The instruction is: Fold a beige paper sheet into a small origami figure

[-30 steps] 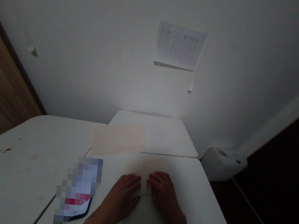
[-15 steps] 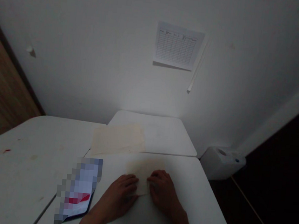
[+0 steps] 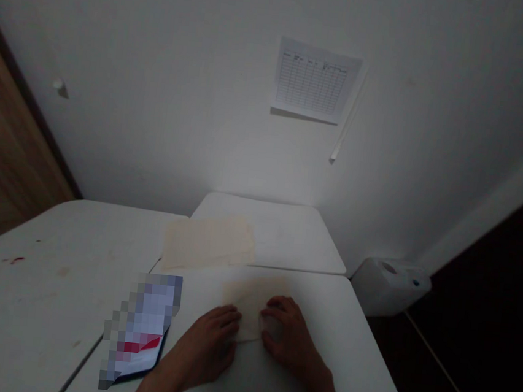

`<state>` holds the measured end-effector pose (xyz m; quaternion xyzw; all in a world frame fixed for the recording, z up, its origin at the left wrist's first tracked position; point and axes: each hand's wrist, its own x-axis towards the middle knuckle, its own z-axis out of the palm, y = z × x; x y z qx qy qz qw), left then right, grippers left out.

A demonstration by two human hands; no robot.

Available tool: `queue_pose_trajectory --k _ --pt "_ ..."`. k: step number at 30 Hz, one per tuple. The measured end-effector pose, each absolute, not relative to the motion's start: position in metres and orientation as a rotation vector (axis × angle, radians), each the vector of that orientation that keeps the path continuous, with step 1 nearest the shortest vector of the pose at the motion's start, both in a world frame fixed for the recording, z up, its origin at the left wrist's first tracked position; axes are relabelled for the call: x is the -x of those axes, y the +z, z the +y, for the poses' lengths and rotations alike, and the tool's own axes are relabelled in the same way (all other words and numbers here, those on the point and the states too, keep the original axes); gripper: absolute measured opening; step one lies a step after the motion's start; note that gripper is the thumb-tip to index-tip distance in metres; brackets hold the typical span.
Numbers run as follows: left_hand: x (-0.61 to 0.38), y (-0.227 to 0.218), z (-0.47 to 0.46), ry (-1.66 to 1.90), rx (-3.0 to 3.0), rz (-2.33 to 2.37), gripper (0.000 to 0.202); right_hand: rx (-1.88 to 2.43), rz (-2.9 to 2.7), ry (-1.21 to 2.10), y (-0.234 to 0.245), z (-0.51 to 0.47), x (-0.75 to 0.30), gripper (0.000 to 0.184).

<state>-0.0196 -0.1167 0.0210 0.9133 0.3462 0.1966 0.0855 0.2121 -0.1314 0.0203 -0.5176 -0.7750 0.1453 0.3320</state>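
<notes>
A thin cream sheet (image 3: 250,318) lies on the white table between my hands; whether it is cloth or paper I cannot make out. My left hand (image 3: 213,339) is closed at its left edge, fingers bent over it and the thumb low beside them. At the right edge, my right hand (image 3: 287,334) has its fingers and thumb curved into a loop, with the tips at the sheet's border. Farther back, a larger cream sheet (image 3: 208,243) is spread flat. Left of my left hand is a phone (image 3: 139,357), its screen mostly pixelated.
The white table (image 3: 343,352) meets another white table (image 3: 14,308) with stains on the left. A white panel (image 3: 294,236) adjoins the wall. A printed chart (image 3: 316,81) hangs above. A white container (image 3: 386,288) stands low at the right, past the table edge.
My right hand's fingers and thumb have parted slightly, showing a gap between them. My left hand stays nearly in place. The view has shifted a little.
</notes>
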Motion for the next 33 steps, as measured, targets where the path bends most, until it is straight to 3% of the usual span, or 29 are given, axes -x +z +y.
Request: queue_pose_trajectory --k 19,33 --pt "0.026 0.027 -0.111 0.682 -2.614 1.089 0.016 1.399 -2.061 0.476 0.024 -0.133 -0.213 0.041" --pt "0.033 0.021 -0.107 0.708 -2.622 1.040 0.024 1.470 -2.054 0.455 0.022 -0.133 -0.208 0.045"
